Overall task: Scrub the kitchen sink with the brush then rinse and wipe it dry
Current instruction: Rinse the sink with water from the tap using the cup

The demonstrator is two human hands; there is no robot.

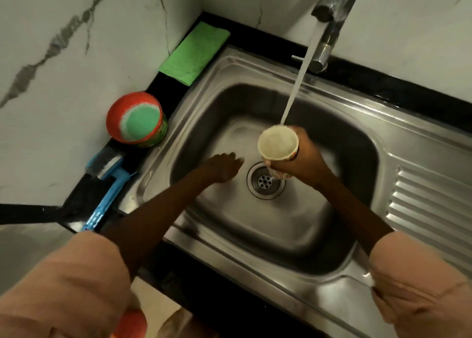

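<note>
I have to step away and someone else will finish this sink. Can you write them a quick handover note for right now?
Right hand grips a paper cup under the running tap, filling it over the drain.
Left hand is open, fingers down in the sink basin.
Blue brush lies on the counter left of the sink, beside the red soap tub; green cloth lies in the back corner.
Done: apparently scrubbing, since the brush is set aside. Rinsing is under way.
Left: finish rinsing, shut the tap, wipe dry with the cloth.

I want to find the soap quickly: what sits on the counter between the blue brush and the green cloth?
In the head view, a red tub holding green soap stands between the brush and the cloth, on the black counter.
</note>
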